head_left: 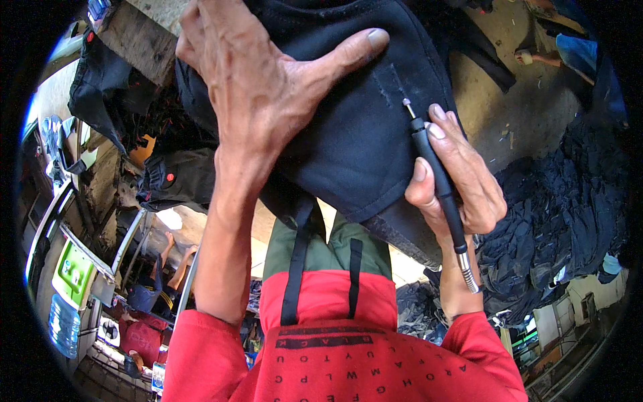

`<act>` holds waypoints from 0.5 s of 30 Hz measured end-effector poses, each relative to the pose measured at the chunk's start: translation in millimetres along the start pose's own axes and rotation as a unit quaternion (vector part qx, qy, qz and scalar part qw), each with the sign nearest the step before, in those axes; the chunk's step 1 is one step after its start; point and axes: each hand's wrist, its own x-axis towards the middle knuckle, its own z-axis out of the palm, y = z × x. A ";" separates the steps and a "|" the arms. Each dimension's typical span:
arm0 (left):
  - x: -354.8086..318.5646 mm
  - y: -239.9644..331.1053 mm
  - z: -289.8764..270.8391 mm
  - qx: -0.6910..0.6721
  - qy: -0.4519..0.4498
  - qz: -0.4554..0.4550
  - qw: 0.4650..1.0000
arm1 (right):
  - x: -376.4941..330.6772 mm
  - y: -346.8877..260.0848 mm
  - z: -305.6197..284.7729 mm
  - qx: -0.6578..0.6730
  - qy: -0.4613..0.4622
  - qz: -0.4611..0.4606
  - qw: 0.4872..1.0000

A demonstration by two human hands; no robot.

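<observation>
A dark navy garment [355, 141] lies stretched over a rounded form in front of me. My left hand [261, 80] presses flat on it, fingers spread, thumb pointing right. My right hand [462, 174] grips a slim black rotary tool [435, 181] like a pen. Its small metal tip [406, 102] touches the cloth beside a frayed, scuffed patch [388, 84]. The tool's metal collar and cable run down past my right wrist.
A heap of dark garments [562, 208] lies on the floor at right. More dark clothes [167, 177] hang at left beside a wooden beam [137, 40]. Another person [147, 281] sits lower left, near a green-and-white machine [72, 275].
</observation>
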 end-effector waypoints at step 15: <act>-4.3 -3.0 3.6 0.000 0.003 -0.010 1.000 | -0.7 1.4 0.6 -0.007 -0.010 -0.019 1.000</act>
